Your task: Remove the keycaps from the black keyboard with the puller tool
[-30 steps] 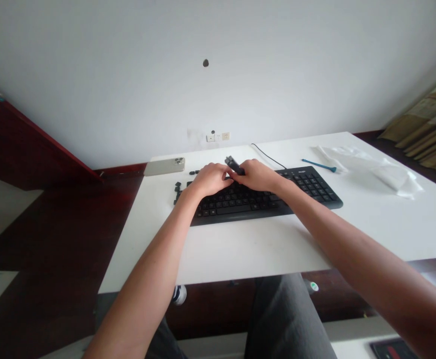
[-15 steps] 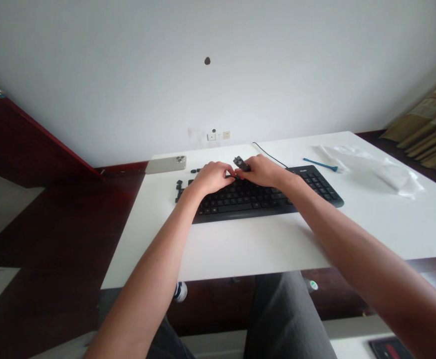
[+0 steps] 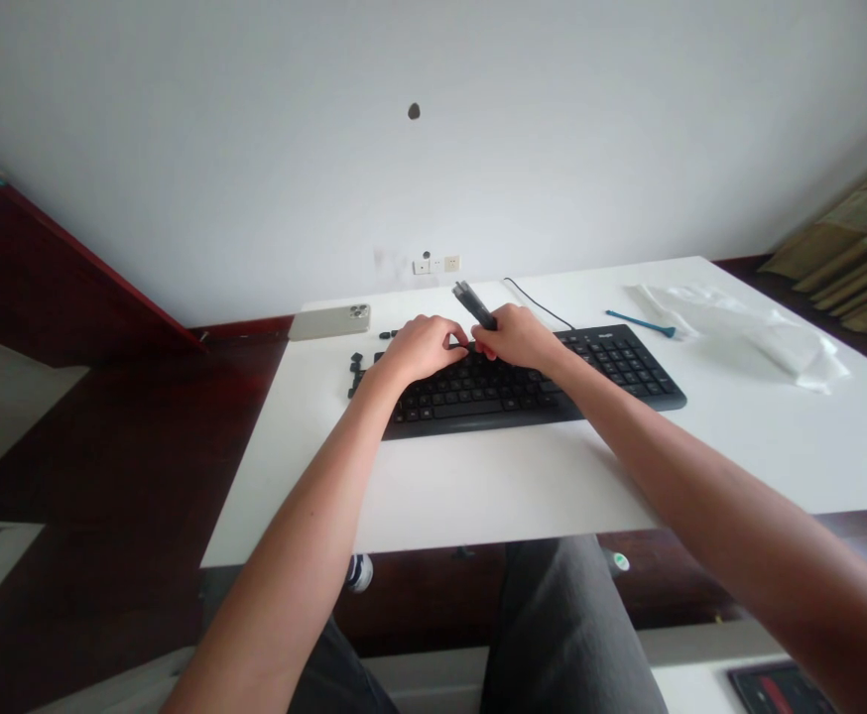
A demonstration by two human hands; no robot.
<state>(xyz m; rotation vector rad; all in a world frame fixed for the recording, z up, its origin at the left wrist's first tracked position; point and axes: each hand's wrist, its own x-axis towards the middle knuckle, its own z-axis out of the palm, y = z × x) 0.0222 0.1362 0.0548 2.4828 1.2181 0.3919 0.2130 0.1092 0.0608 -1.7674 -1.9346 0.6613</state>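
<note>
Black tool (image 3: pixel 474 304) in R hand (image 3: pixel 519 337), over kbd (image 3: pixel 619 369)

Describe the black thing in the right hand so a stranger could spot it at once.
On the white desk, find the black keyboard in the middle. Over its top edge, the right hand pinches a slim black tool, tilted up and away. Unlike the small black pieces left of the keyboard, it is long and held.
</note>
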